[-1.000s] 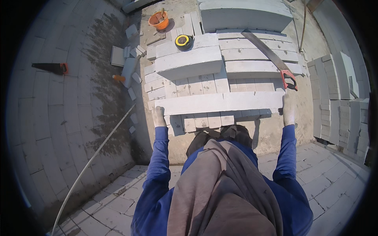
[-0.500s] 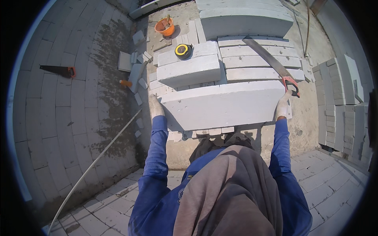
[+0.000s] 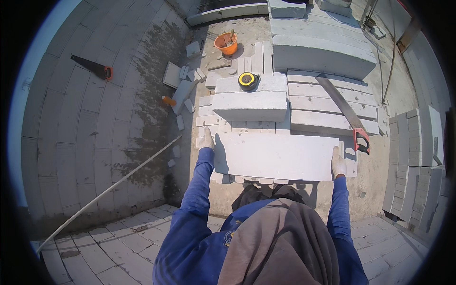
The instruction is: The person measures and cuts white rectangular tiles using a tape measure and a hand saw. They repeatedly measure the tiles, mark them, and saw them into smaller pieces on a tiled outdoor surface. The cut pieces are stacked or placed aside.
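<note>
A long white block [image 3: 280, 156] lies low in front of me, broad face up, over a row of smaller blocks. My left hand [image 3: 206, 139], in a pale glove, is closed at its left end, where a dark shadow falls. At the right end my gloved right hand [image 3: 338, 165] grips the edge. The fingers' undersides are hidden. Just beyond stands a shorter white block [image 3: 251, 105] with a yellow-and-black tape measure [image 3: 248, 81] on top. A handsaw [image 3: 343, 107] with a red-and-black handle rests across blocks, near my right hand.
An orange bucket [image 3: 226, 43] holding tools stands farther off. Block offcuts [image 3: 181, 95] litter the left side. Another handsaw [image 3: 95, 67] lies on the block surface at left, and a pale hose or rod [image 3: 109, 192] slants below it. Large blocks [image 3: 323, 52] are stacked ahead, more [image 3: 403, 156] at right.
The long block has come down and toward me between my hands, its broad face now turned up. Both hands have moved with it. The whole view has shifted.
</note>
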The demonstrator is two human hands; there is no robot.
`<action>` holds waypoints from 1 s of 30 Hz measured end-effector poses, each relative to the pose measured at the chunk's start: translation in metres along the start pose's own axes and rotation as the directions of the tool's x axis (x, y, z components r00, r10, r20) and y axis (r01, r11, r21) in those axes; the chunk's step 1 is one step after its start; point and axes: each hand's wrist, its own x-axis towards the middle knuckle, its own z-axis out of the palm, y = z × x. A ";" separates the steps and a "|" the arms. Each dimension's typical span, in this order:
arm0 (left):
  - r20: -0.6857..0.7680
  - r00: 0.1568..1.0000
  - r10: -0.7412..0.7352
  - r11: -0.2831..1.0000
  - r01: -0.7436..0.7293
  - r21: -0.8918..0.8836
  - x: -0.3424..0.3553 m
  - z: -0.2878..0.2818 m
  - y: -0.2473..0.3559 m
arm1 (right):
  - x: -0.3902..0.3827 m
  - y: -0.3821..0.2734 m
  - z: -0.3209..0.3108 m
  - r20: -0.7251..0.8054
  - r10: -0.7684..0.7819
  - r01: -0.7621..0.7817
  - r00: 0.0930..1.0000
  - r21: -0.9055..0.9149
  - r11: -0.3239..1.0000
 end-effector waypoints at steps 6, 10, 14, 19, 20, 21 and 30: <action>-0.267 0.666 0.696 0.718 -0.653 0.241 -0.060 -0.010 0.191 | -0.019 0.002 -0.001 -0.200 -0.086 0.110 0.976 0.109 0.988; 0.011 0.534 0.845 0.478 -0.765 0.432 -0.043 0.014 0.272 | -0.058 -0.008 -0.007 -0.485 -0.139 0.216 0.863 0.108 0.970; 0.188 0.476 0.859 0.376 -0.836 0.399 -0.016 0.030 0.272 | -0.122 -0.033 -0.011 -0.591 -0.242 0.355 0.769 0.081 0.931; -0.060 0.370 0.927 0.374 -0.908 0.188 -0.028 0.033 0.247 | -0.204 -0.084 0.010 -0.510 -0.347 0.528 0.787 0.267 0.806; -0.126 0.342 0.931 0.349 -0.936 0.043 -0.040 0.032 0.238 | -0.214 -0.100 0.020 -0.551 -0.389 0.600 0.738 0.271 0.753; -0.103 0.330 0.938 0.315 -0.938 -0.142 -0.053 0.030 0.224 | -0.228 -0.109 0.028 -0.467 -0.376 0.575 0.800 0.419 0.703; 0.535 0.500 0.681 0.732 -0.471 -0.492 -0.161 0.030 0.009 | -0.298 -0.155 0.155 0.252 -0.285 -0.010 0.925 0.766 0.643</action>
